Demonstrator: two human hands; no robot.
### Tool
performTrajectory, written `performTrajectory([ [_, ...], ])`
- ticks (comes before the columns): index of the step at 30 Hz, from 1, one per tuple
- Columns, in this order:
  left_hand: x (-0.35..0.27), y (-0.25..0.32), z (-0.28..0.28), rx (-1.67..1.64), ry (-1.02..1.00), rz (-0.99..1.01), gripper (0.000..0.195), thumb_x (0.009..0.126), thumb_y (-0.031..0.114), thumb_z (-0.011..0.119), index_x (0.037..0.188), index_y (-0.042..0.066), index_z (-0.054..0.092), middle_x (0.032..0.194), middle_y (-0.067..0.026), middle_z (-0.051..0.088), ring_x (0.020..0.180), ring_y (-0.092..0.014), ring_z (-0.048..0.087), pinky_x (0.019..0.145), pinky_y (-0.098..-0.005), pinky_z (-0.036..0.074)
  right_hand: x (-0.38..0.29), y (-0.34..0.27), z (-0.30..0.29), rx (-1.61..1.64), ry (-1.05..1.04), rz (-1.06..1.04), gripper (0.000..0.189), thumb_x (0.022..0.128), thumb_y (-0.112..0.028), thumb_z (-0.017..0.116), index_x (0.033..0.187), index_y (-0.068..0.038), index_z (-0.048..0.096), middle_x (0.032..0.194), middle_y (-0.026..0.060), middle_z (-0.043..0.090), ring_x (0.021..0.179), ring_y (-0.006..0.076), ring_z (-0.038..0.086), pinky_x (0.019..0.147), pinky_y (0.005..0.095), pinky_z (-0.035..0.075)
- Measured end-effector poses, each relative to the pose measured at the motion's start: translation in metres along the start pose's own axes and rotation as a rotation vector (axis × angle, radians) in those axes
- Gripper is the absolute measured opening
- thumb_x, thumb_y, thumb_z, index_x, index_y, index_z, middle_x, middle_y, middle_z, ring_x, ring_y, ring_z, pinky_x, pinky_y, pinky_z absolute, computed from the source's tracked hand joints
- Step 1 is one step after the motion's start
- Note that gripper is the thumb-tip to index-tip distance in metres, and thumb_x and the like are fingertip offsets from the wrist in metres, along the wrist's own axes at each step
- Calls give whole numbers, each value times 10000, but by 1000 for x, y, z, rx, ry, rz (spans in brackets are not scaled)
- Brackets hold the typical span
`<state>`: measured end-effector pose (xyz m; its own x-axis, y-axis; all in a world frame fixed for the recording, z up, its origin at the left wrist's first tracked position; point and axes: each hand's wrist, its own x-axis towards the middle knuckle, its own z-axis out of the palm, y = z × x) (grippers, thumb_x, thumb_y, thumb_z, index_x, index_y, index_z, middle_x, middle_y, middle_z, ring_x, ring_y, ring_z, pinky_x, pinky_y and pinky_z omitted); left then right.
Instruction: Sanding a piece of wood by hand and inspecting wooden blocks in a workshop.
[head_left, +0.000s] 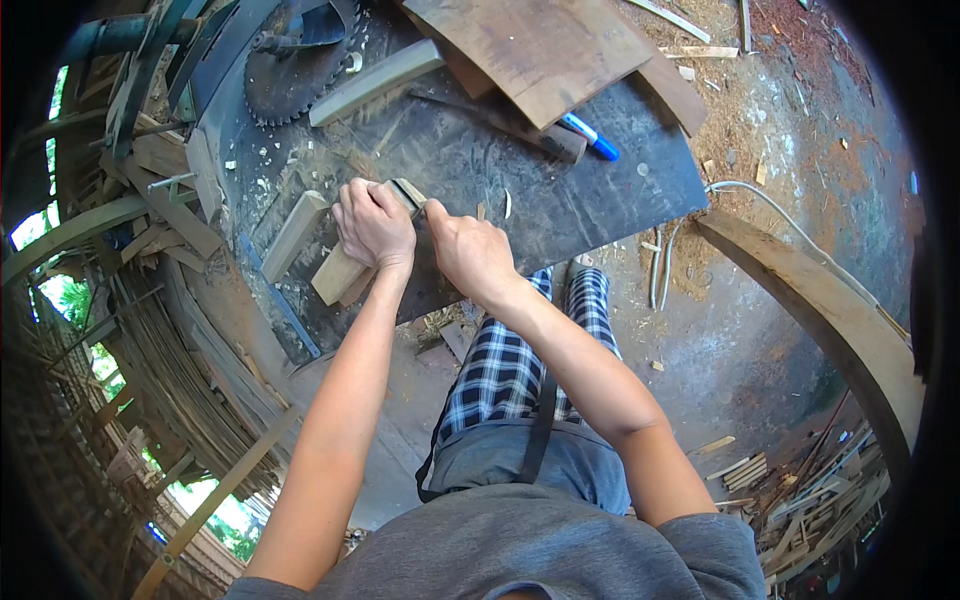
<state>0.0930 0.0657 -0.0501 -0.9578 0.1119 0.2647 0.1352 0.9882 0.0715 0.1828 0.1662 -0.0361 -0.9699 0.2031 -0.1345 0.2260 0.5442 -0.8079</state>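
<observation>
My left hand (377, 223) is wrapped over a short squared wooden block (339, 274), which lies slanted on the dark worktable (555, 196). A narrow dark strip (405, 195), seemingly a blade, crosses the block's far end between my hands. My right hand (474, 251) is closed in a fist right beside that end, its thumb near the strip. It appears to grip a tool, mostly hidden by the fingers; a small brown tip (481, 211) shows beyond the knuckles. Left of my left hand rests a second wooden block (295, 234).
A toothed circular saw blade (281, 82) rises from the table beside a wooden batten (377, 81). Plywood sheets (536, 49), a dark rod (559, 141) and a blue marker (596, 139) lie farther right. A curved timber (817, 315) stands right; wood strips (199, 360) are stacked left.
</observation>
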Motion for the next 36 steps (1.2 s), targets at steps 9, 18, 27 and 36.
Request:
performTrajectory([
  [9,2,0,0,23,6,-4,234,932,271,433,861,86,557,936,-88,606,893,-327,575,768,-459,455,6,-1,3,-2,-15,46,90,903,-97,479,984,-58,480,666,222,642,648,432,651,551,518,521],
  [18,4,-4,-4,-1,-39,-66,284,950,308,397,890,70,540,980,-103,598,975,-357,562,804,-502,432,-16,-2,3,-29,-80,67,95,896,-86,466,983,-49,475,689,231,654,665,421,668,570,509,534],
  [27,7,-3,-3,49,-15,-100,274,934,289,414,873,75,574,957,-93,624,926,-332,585,791,-474,464,-27,5,-10,-25,-7,58,87,912,-90,470,994,-64,460,686,189,652,646,414,659,552,519,516],
  [36,6,-4,1,56,8,-44,240,924,258,433,847,71,560,937,-87,620,903,-327,583,767,-463,461,-42,-2,-13,-82,-15,12,84,858,-47,509,913,-55,445,620,182,637,588,373,668,483,467,520],
])
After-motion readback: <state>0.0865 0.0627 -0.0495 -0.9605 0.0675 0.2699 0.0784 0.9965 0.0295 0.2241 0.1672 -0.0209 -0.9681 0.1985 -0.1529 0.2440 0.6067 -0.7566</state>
